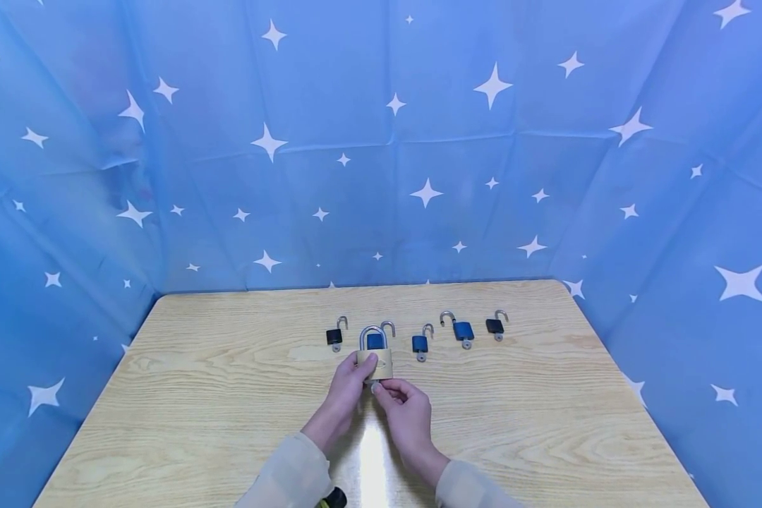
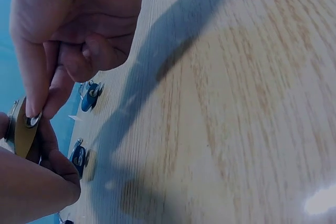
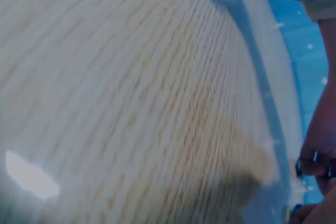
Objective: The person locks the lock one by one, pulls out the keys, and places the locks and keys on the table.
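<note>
The left hand [image 1: 345,389] grips a brass-coloured block padlock [image 1: 384,364], lower centre of the head view; the right hand [image 1: 410,419] pinches a small silvery key [image 2: 33,121] at the padlock's base. Beyond, on the pale wood-grain tabletop [image 1: 228,395], lie a black padlock [image 1: 334,336], a part-hidden blue padlock [image 1: 375,342], a small blue padlock [image 1: 420,344], a wide blue padlock [image 1: 463,331] and a second black padlock [image 1: 494,326], shackles open, seemingly done; the held one's looks closed, likely left to unlock

We seem to be in a curtained-off booth: starry blue cloth [image 1: 330,183] hangs from nine o'clock through twelve to three, enclosing a wooden tabletop [image 1: 546,402].
</note>
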### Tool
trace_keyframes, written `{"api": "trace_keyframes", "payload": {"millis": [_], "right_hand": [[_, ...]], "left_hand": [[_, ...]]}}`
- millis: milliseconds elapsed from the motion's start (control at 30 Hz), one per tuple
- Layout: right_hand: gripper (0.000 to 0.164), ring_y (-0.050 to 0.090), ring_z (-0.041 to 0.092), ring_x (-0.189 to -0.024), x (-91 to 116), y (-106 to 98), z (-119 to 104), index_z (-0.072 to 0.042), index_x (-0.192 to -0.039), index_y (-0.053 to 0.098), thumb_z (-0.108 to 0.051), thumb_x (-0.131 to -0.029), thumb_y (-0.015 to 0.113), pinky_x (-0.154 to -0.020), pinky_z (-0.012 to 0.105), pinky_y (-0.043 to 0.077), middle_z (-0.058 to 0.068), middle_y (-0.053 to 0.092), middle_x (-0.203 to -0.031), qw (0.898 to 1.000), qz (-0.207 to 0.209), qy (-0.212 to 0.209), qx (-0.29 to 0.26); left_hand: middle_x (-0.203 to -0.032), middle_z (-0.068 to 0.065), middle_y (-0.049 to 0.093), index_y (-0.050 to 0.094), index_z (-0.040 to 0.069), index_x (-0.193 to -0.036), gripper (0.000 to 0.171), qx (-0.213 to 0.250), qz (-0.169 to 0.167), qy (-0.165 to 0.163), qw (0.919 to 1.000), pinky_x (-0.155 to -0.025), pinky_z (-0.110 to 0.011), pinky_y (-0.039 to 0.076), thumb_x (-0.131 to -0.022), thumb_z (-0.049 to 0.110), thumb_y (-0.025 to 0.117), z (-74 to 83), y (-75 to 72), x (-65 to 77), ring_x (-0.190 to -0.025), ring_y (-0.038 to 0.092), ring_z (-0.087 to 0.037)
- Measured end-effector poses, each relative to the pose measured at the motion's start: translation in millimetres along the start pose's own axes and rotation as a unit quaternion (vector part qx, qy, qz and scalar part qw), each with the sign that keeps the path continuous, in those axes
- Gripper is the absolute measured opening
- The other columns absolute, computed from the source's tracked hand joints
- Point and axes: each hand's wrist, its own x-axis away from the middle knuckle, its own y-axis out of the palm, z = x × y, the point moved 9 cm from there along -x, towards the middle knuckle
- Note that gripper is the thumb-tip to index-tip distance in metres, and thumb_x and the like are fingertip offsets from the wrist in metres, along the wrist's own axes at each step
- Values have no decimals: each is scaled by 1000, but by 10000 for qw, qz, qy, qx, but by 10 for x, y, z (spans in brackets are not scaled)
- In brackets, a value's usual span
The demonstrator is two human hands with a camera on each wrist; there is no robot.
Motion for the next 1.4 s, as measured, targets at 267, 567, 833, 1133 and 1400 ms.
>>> {"api": "trace_keyframes", "payload": {"millis": [267, 567, 833, 1133, 1400], "right_hand": [[18, 58, 14, -75, 124, -42, -187, 3, -94, 66, -10, -83, 72, -66, 23, 50, 12, 65, -86, 9988, -9, 47, -497], [18, 55, 15, -73, 116, 5, -159, 4, -95, 64, -10, -84, 71, -62, 22, 46, 8, 62, -83, 9985, -129, 212, -497], [18, 52, 12, -70, 167, 11, -225, 5, -96, 63, -9, -86, 68, -60, 21, 43, 7, 62, -82, 9986, -269, 265, -365], [21, 52, 13, -70, -22, 69, 91, -1, -97, 63, -15, -84, 70, -59, 22, 42, 2, 62, -81, 9983, -454, 320, -152], [19, 50, 12, -65, 21, 89, 127, -2, -97, 63, -13, -83, 69, -55, 23, 40, 0, 61, -81, 9965, -675, 497, 51]], "left_hand": [[-105, -9, 64, 60, 5, -116, 47, -175, 38, 7, 9998, -83, -33, 39, -90, 44, 62, 30, -40, -23, -92, 52, -20], [-109, -18, 64, 62, 3, -112, 45, -252, 174, 47, 9995, -86, -37, 39, -90, 42, 63, 53, -82, 2, -97, 54, -25], [-109, -18, 64, 63, 2, -110, 40, -266, 270, 23, 9993, -89, -40, 39, -91, 38, 62, 36, -92, -7, -100, 53, -29], [-109, -18, 63, 62, 1, -112, 41, -252, 268, 36, 9993, -90, -42, 39, -92, 37, 61, 72, -97, 2, -103, 53, -31], [-111, -20, 63, 61, 2, -114, 45, -199, 229, 92, 9995, -92, -43, 40, -91, 40, 62, 64, -108, 3, -103, 55, -32]]}}
